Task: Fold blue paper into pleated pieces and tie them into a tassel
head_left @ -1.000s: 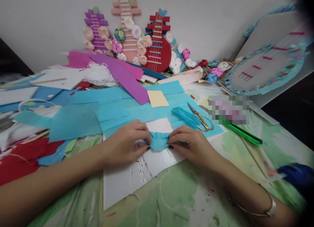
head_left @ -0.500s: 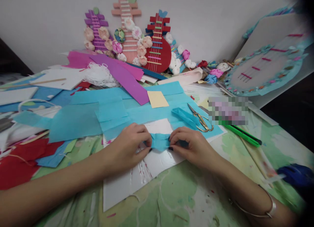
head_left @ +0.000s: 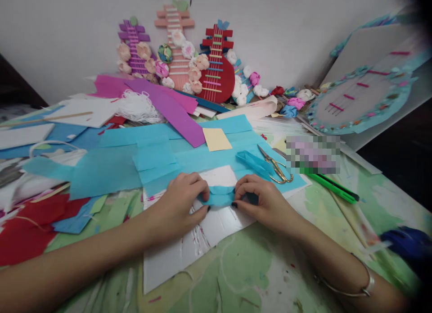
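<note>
Strip of bright-blue crepe paper (head_left: 221, 198) sits between left hand (head_left: 180, 202) and right hand (head_left: 268, 202), over white glossy board (head_left: 162, 268). Each pinches one end, thumb against fingers, likely keeping folds taut. Gold-handled metal scissors (head_left: 272, 162) near right hand. No legible brands, labels or writing; lilac item (head_left: 312, 154) is pixelated.

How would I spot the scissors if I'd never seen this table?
On the big light-blue sheet, look just beyond the right hand. The scissors lie there, beside a folded blue strip. Unlike the green tool to their right, they have gold-coloured looped handles.
</note>
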Demonstrator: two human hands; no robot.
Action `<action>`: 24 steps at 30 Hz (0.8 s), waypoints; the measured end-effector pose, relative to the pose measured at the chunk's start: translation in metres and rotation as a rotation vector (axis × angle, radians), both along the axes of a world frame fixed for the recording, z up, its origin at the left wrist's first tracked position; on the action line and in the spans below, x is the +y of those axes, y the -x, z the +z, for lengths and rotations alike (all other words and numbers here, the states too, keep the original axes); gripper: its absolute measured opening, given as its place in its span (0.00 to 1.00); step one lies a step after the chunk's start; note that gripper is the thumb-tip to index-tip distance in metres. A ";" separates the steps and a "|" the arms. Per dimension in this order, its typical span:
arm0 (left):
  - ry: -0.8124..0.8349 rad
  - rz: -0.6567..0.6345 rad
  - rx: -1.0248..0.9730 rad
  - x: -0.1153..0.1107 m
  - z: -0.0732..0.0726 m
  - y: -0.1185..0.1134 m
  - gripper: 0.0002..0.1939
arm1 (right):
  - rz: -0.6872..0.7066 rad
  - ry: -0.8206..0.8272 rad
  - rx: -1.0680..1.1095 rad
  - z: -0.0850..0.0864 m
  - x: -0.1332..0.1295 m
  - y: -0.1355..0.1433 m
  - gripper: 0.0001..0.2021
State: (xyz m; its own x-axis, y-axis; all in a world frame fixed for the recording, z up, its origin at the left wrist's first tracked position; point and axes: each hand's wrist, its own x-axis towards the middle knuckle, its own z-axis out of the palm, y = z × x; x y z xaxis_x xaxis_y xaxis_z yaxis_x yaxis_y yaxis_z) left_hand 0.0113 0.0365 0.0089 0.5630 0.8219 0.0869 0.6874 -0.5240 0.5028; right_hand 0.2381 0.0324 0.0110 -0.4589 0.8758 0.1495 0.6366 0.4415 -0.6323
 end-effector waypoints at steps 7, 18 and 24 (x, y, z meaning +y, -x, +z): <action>-0.037 -0.008 -0.012 0.002 -0.005 0.000 0.05 | 0.003 0.025 0.016 0.000 0.000 0.001 0.06; -0.099 0.010 -0.021 0.001 -0.008 -0.003 0.07 | -0.036 0.008 0.010 -0.004 0.002 0.003 0.05; -0.075 0.039 -0.003 -0.001 -0.006 -0.005 0.04 | -0.072 0.029 0.022 -0.005 0.002 0.007 0.06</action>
